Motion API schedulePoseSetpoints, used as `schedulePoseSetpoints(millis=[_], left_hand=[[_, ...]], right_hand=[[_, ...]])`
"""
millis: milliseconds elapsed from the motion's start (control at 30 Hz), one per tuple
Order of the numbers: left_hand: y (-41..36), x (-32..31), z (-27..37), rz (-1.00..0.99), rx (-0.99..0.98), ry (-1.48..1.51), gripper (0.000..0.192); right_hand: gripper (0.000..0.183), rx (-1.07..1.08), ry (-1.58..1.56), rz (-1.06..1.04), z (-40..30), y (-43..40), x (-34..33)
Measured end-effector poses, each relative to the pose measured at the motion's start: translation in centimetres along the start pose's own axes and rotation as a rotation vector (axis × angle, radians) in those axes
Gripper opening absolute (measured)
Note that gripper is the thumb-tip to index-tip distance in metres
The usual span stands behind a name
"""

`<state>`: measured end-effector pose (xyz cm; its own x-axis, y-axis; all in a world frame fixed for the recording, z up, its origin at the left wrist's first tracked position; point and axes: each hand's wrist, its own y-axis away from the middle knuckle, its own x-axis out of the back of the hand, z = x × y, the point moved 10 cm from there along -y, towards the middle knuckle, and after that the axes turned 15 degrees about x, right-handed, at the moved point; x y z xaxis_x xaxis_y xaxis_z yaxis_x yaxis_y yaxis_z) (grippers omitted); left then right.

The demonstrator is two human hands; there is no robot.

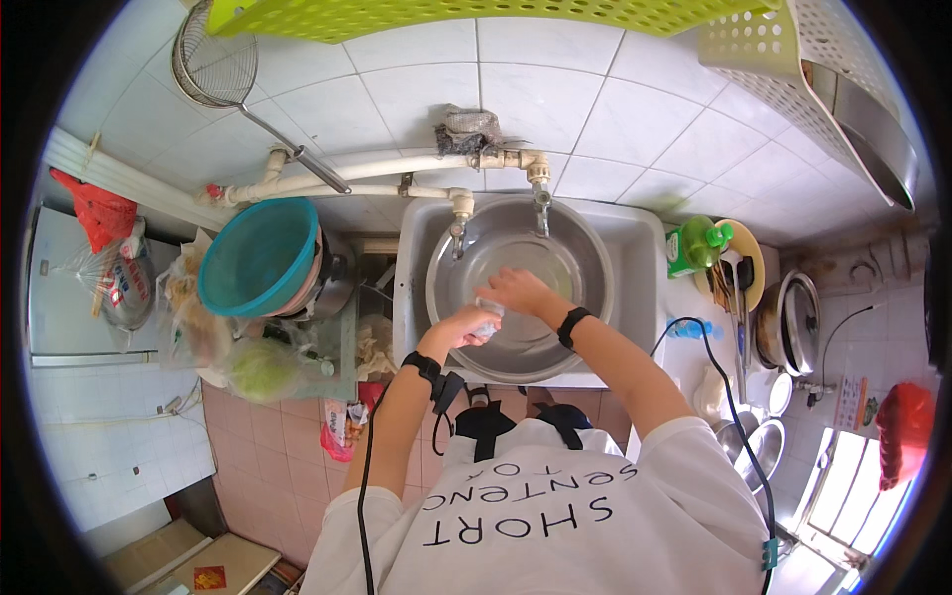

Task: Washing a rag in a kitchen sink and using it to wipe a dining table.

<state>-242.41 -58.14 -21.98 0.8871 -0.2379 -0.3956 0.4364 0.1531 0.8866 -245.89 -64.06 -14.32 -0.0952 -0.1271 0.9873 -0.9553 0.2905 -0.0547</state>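
Note:
Both my hands are over a large round metal basin (pixel 520 357) that sits in a sink (pixel 639 297). My left hand (pixel 468 327) is closed around a crumpled whitish cloth or scrubbing pad (pixel 487 316), part of which shows between the fingers. Just above it, my right hand (pixel 517 290) has bent fingers and touches or nearly touches the same piece; its grip on it cannot be made out. Shallow clear water appears to lie in the basin. Two metal taps, one at the left (pixel 458 236) and one at the right (pixel 542 212), reach over its far rim.
A teal plastic basin (pixel 260 256) and bagged vegetables (pixel 264 368) are at the left. To the right stand a green dish soap bottle (pixel 693 247), a utensil container (pixel 747 238) and a lidded pot (pixel 799 323). A wire strainer (pixel 216 63) hangs on the wall.

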Motion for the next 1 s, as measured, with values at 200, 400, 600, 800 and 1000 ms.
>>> schedulePoseSetpoints(millis=[200,400,600,800,1000], left_hand=[[0.6,2.1,0.8,0.126,-0.023,-0.461,0.059],[5.5,0.6,6.5,0.403,-0.499,-0.843,0.086],[8.3,0.2,8.8,0.139,-0.526,-0.416,0.066],[9.8,-6.5,10.1,-0.494,-0.632,0.146,0.060],[8.0,-4.5,10.0,-0.266,-0.531,0.243,0.010]], right_hand=[[0.057,-0.001,-0.030,0.054,-2.1,0.7,2.4],[0.053,-0.434,-0.822,0.084,1.3,4.7,-1.9],[0.028,-0.624,-2.028,0.175,-3.2,5.0,-0.5],[0.034,-0.394,-2.729,0.201,-7.7,2.7,1.6],[0.033,-0.515,-2.634,0.264,-8.0,2.4,2.4]])
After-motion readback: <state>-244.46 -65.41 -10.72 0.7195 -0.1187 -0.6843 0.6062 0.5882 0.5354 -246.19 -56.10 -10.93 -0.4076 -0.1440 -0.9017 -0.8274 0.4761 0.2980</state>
